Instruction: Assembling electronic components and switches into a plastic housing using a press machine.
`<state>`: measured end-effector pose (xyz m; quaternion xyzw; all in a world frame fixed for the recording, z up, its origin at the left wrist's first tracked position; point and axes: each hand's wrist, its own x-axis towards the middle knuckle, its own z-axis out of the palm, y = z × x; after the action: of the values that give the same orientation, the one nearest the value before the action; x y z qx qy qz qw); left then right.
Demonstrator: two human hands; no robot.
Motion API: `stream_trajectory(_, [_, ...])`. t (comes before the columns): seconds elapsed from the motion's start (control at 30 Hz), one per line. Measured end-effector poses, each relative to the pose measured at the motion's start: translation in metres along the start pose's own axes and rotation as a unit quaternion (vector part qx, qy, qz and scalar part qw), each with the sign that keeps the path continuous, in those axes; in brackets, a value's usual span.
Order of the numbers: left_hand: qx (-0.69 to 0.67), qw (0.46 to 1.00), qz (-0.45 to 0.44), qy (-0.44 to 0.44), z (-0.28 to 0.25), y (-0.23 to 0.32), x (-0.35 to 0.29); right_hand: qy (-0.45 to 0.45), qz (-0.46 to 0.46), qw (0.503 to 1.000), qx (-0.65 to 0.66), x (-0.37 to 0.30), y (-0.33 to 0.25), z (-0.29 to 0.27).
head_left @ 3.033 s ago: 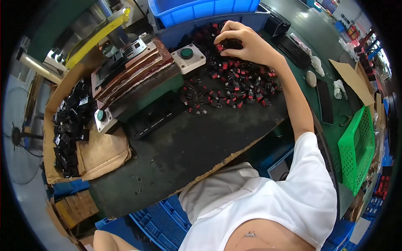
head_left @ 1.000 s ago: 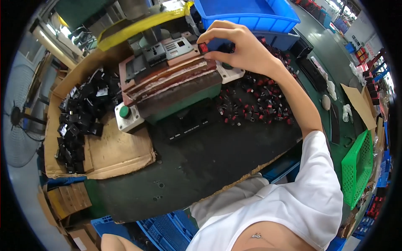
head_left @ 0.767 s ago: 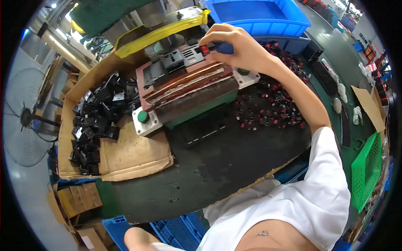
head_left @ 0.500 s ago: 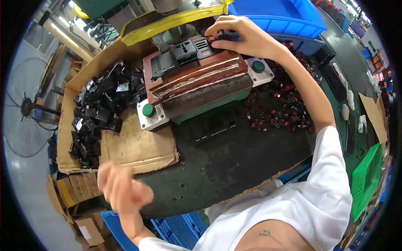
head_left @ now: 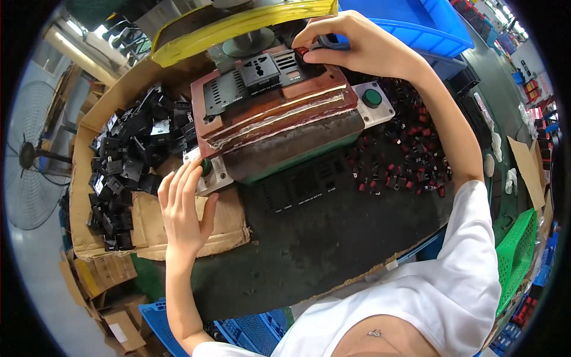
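Note:
A black slotted panel lies on the reddish-brown top of a press fixture, with a black socket piece in its middle. At the panel's right end, my right hand pinches a small red-and-black rocker switch between thumb and fingers. My left hand is open, fingers stretched out, its fingertips beside the left green button on a white box. Whether they touch the button I cannot tell. Another green button sits at the fixture's right.
Black socket pieces fill a cardboard box at left. Many red-and-black switches lie loose at right. A second black panel rests on the dark table before the fixture. A yellow-edged press head hangs above; a blue bin stands behind.
My left hand has moved up and forward to the left green button, its fingers straightening. My right hand stays at the panel's right end with the switch. The view has shifted slightly.

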<state>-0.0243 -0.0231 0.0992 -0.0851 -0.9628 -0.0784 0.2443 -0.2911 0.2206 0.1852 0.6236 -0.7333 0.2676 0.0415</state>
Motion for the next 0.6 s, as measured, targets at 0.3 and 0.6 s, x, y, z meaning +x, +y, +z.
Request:
stream_trajectory(0.3, [0.002, 1.000, -0.002, -0.006, 0.003, -0.001, -0.004, -0.040, 0.087, 0.995, 0.026, 0.006, -0.023, -0.015])
stream_trajectory(0.6, [0.011, 1.000, -0.002, -0.011, 0.001, -0.004, -0.006, -0.045, 0.089, 0.995, 0.017, 0.006, -0.025, -0.011])
